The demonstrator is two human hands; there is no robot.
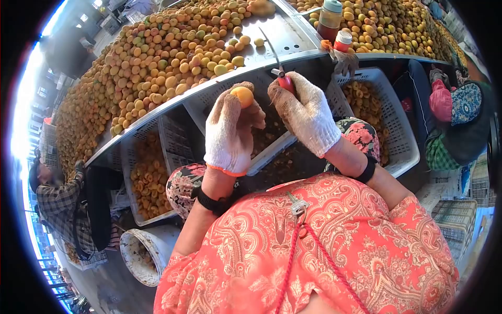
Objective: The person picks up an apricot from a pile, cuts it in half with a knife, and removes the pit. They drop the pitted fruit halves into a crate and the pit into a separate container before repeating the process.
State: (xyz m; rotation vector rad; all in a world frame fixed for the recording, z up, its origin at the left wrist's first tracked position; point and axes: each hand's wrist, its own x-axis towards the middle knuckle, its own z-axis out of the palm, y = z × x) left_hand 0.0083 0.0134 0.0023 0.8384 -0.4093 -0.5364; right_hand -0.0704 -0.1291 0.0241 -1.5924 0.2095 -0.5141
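Observation:
My left hand (230,125), in a white knit glove with brown-stained fingers, holds a whole orange apricot (242,97) between thumb and fingertips. To its right my right hand (306,110), gloved the same way, is closed around the red handle of a small knife (285,82). The knife's thin blade points up and away over the metal table's edge. The two hands are apart, in front of the table and above a crate. A large heap of apricots (172,52) lies on the metal table (285,31) beyond them.
Crates of halved apricots stand left (149,178) and right (368,104). A white bucket (141,256) is at lower left. A jar (330,21) and a white-capped bottle (343,41) stand on the table rim, beside a used glove (345,62). People sit at both sides.

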